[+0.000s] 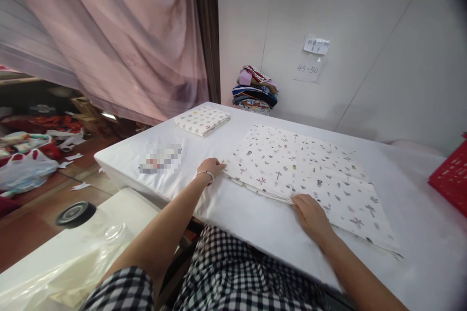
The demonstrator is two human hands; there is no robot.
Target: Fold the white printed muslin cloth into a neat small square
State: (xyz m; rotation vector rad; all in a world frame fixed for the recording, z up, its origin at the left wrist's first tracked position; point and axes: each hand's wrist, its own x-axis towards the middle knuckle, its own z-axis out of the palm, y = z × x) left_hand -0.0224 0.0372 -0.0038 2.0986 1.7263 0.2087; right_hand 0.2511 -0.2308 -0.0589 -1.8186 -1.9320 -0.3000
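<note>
A white cloth printed with small grey and pink figures [302, 170] lies folded flat on the white table [255, 223]. My left hand [212, 167] rests at its near left corner, fingers curled onto the edge. My right hand [310, 214] lies flat on the cloth's near edge, fingers together and pressing down. A smaller folded cloth of a similar print [203, 119] sits at the table's far left corner, away from both hands.
A stack of folded coloured fabrics [255, 90] stands against the wall at the back. A red basket [452, 177] is at the right edge. A pink curtain [120, 34] hangs on the left. Plastic film [65, 267] and a tape roll [76, 214] lie on a lower surface.
</note>
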